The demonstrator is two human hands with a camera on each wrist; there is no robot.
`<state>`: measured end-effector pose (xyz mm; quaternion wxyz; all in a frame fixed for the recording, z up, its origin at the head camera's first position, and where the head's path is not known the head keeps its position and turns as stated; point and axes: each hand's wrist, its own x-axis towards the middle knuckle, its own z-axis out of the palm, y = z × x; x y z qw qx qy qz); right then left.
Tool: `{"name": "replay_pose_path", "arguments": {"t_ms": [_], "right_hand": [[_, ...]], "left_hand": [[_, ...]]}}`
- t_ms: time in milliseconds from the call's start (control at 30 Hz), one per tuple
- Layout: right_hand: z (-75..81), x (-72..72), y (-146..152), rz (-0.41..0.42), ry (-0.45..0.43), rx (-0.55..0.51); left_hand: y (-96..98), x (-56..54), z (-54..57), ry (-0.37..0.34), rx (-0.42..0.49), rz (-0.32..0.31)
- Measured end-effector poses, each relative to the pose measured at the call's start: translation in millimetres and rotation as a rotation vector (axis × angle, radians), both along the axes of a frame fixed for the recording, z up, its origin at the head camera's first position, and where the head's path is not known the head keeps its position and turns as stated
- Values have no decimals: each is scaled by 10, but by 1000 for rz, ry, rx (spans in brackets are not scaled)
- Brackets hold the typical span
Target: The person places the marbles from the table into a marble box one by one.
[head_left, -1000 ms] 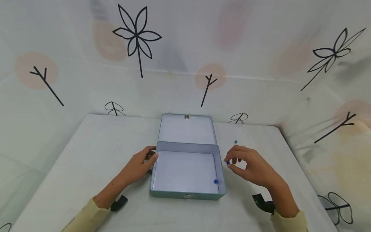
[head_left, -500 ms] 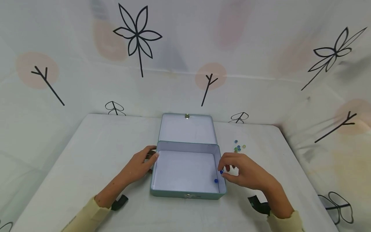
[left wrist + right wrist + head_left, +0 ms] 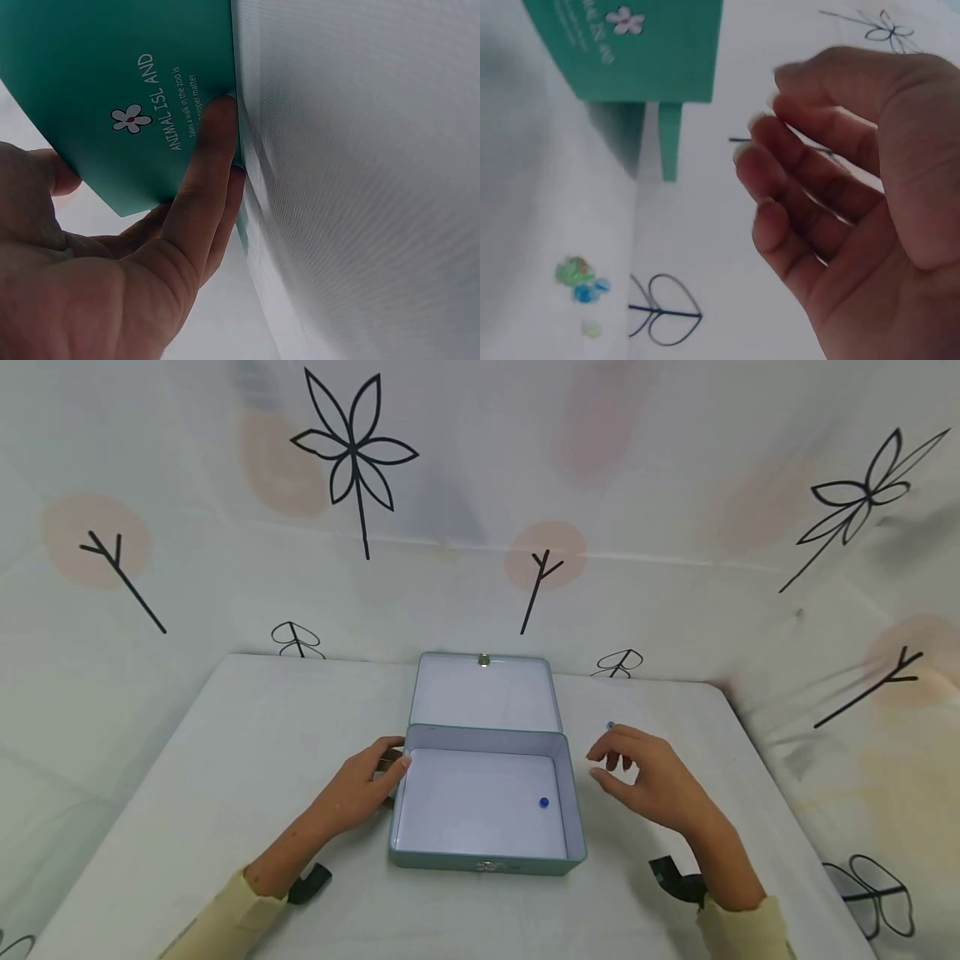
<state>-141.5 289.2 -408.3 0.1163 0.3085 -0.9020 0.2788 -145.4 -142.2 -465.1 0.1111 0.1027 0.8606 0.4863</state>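
A teal tin box (image 3: 487, 864) with a pale lining stands mid-table, its lid (image 3: 483, 693) folded back. One dark blue marble (image 3: 543, 802) lies on its floor toward the right. My left hand (image 3: 367, 793) holds the box's left side. In the left wrist view, the thumb is at the rim and the fingers lie along the printed outer wall (image 3: 127, 82), near the table. To the right of the box my right hand (image 3: 648, 777) hovers with loosely bent fingers, thumb apart and nothing between them. Several green, blue and yellowish glass marbles (image 3: 574, 271) lie beyond it, mostly hidden in the head view.
A white cloth covers the table (image 3: 300, 710). Behind it rises a fabric backdrop (image 3: 465, 593) with black leaf and flower drawings, close to the raised lid. Dark straps (image 3: 678, 881) are on both wrists.
My right hand carried a blue marble over the box's right wall, let it go, and moved back right. The blue marble visible inside lies farther back and left than before. My left hand stays put.
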Motion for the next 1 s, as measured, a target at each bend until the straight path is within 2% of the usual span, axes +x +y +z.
{"name": "replay_pose_path", "arguments": {"t_ms": [167,333,600,867,1000], "right_hand": [[-95,-90,121,-149,71,-6],[-202,-152,212,-263,67,5],[-370,-234,322,-322,17,20],[-534,-325,418,-392,-135,49],[-600,-349,431,-408,-168,56]], "left_hand": [[-1,8,2,-4,1,1],[-2,10,3,-2,10,-4],[-19,-7,-3,-4,30,-9],[-23,-6,-6,9,15,-9],[-23,-6,-7,12,15,-9]]}}
